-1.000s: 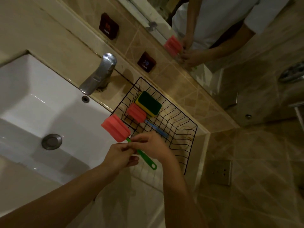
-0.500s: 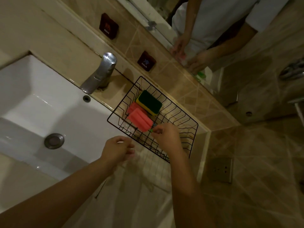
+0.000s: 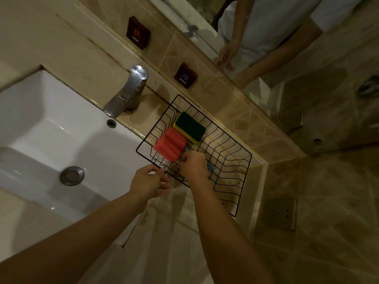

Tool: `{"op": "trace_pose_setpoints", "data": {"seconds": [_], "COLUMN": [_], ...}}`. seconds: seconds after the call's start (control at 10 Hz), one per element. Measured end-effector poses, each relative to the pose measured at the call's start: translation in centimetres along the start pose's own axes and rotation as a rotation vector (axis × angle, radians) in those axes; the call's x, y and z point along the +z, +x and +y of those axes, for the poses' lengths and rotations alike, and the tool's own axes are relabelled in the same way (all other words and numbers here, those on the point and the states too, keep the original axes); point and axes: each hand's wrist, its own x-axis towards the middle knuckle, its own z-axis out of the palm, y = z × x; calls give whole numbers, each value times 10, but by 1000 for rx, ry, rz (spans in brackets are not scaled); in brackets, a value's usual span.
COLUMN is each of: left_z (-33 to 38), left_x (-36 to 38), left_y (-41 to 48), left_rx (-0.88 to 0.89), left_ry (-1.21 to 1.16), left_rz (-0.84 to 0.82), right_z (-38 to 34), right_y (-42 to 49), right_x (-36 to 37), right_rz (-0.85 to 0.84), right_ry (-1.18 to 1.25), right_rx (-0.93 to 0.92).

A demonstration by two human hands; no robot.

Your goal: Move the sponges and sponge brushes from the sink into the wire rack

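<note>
A black wire rack (image 3: 225, 160) is seen on the beige counter to the right of the white sink (image 3: 51, 128), its near-left rim overhanging the basin edge. Inside the rack, a yellow sponge with a green scouring face (image 3: 189, 128) lies toward the far-left corner. Pink ridged sponge heads (image 3: 170, 147) lie just in front of it, touching it; whether one or two heads are stacked there cannot be told. A blue handle (image 3: 211, 166) is partly visible on the rack floor, emerging from beneath the right hand. The right hand (image 3: 192, 167) is lowered into the rack just beside the pink heads, fingers curled downward at the base of the heads; whether anything is gripped cannot be told, as the fingertips are hidden. The left hand (image 3: 148, 182) is held at the near-left rim of the rack, fingers loosely curled, thumb and forefinger close together at the wire; actual contact cannot be confirmed. The basin is observed with only its drain (image 3: 71, 175) in it. A chrome tap (image 3: 128, 92) stands behind the basin.
</note>
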Motion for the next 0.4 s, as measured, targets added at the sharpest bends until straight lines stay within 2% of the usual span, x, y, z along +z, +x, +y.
{"op": "trace_pose_setpoints", "data": {"seconds": [0.1, 0.2, 0.3, 0.4], "left_z": [0, 4, 13, 28], "left_x": [0, 0, -7, -16], "left_y": [-1, -5, -6, -17], "left_rx": [4, 6, -12, 1], "left_ry": [17, 40, 120, 277], "left_rz": [6, -17, -61, -79], "right_z": [1, 3, 1, -2], "right_y": [-1, -9, -20, -37], "right_x": [1, -5, -17, -30], "right_rz": [-35, -79, -58, 38], "right_ry": [38, 179, 226, 200], "right_rx": [24, 36, 16, 26]}}
